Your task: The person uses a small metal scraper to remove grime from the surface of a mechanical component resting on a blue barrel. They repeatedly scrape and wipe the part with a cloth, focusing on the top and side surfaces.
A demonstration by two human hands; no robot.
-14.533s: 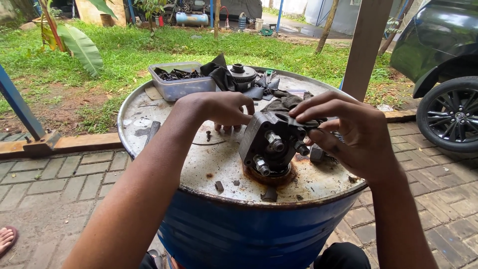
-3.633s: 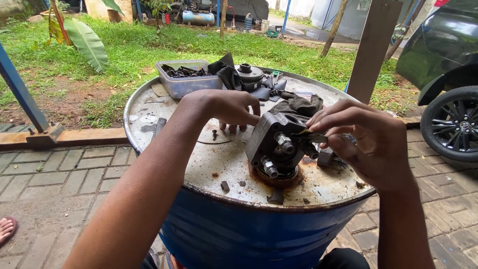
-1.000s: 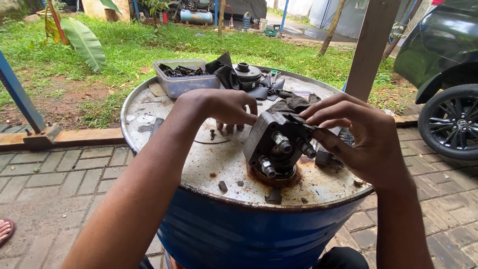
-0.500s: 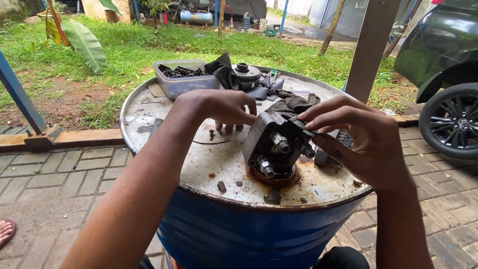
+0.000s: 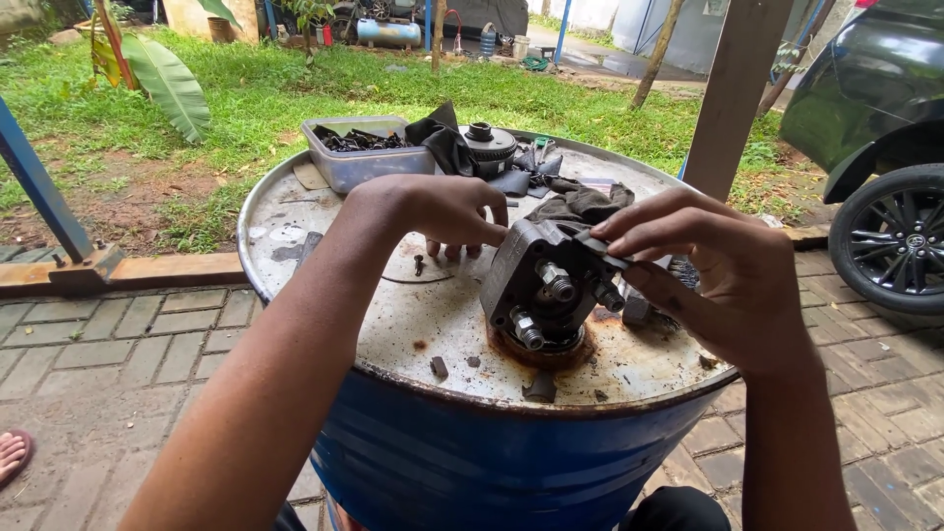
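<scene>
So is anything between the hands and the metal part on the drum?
Nothing visible. The left hand rests against the metal part from behind, and the right hand touches its top edge, pinching a thin piece there.

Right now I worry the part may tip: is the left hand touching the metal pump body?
Touching. The head view shows the left hand pressed against the metal pump body.

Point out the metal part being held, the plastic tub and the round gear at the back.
Metal part (image 5: 536,280), head view, its front face.
Plastic tub (image 5: 369,167), head view, front wall.
Gear (image 5: 487,141), head view, top.
</scene>
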